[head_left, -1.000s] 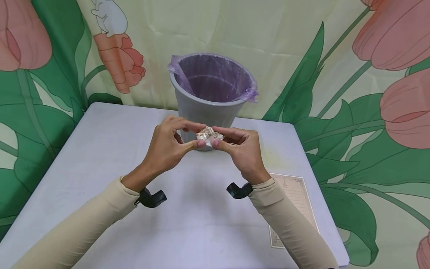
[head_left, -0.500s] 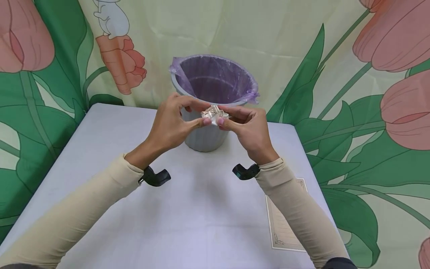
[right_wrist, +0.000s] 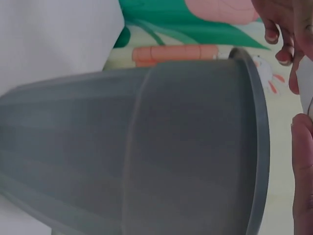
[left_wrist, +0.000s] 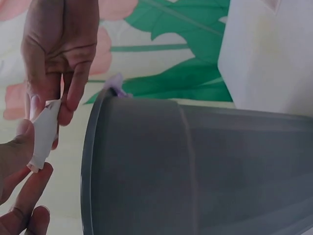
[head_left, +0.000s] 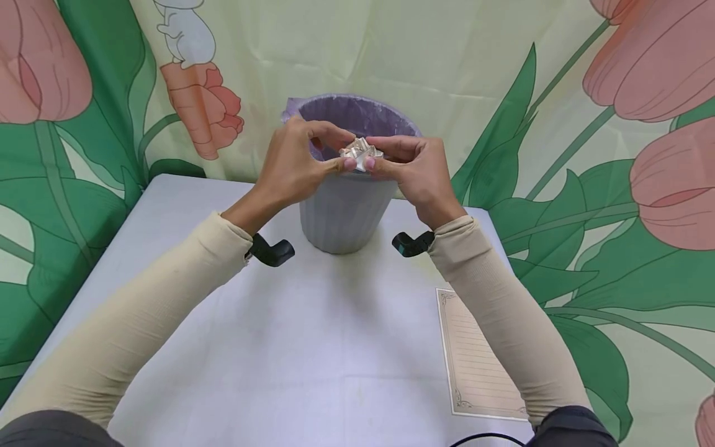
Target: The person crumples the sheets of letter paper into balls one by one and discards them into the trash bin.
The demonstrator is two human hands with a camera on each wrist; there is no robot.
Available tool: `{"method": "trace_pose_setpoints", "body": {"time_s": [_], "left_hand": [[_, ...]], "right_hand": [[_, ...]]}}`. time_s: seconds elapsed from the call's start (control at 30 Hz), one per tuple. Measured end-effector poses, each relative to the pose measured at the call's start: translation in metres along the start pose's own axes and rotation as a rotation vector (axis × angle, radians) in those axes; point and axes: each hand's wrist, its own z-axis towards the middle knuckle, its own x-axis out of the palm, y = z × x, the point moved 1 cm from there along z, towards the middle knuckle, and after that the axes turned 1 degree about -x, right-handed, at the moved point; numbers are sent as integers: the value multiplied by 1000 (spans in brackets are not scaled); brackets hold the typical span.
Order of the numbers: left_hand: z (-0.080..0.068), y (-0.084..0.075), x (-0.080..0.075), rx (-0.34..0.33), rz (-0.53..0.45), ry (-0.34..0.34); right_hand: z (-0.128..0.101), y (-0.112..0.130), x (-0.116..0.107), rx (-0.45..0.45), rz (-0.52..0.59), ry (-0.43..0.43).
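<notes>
A crumpled piece of paper point(head_left: 360, 152), beige with a white underside, is pinched between both hands over the near rim of a grey trash bin point(head_left: 343, 214). My left hand point(head_left: 296, 161) grips its left side with thumb below and fingers above. On the opposite side, my right hand point(head_left: 421, 174) pinches it the same way. The paper's white face point(left_wrist: 45, 134) shows in the left wrist view, above the bin's rim. At the right edge of the right wrist view, only part of the paper point(right_wrist: 306, 83) appears. A purple liner point(head_left: 357, 115) lines the bin; its bottom is hidden.
A bordered, lined sheet of paper point(head_left: 486, 366) lies on the white table point(head_left: 268, 360), partly under my right forearm. A black cable point(head_left: 486, 436) shows at the front edge. Behind the bin hangs a tulip-print curtain point(head_left: 447, 56).
Both hands have moved forward and up together with the crumpled paper, from in front of the bin to over its near rim. The bin stays in place.
</notes>
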Motion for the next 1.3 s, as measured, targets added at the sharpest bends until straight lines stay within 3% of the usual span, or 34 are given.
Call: {"method": "trace_pose_setpoints", "body": {"time_s": [0.33,0.87,1.1,1.3], "left_hand": [[28,3,0,-127,31,42],[65,11,12,-263,130,114],[70,10,17,-285,218,119],[63,2,19,-225,280,48]], "right_hand": [[29,8,-3,80,-109,-14],[63,4,-1,241,-246,-79],[68,11,4,275,-387,-86],[60,14,1,196,-329,-86]]}}
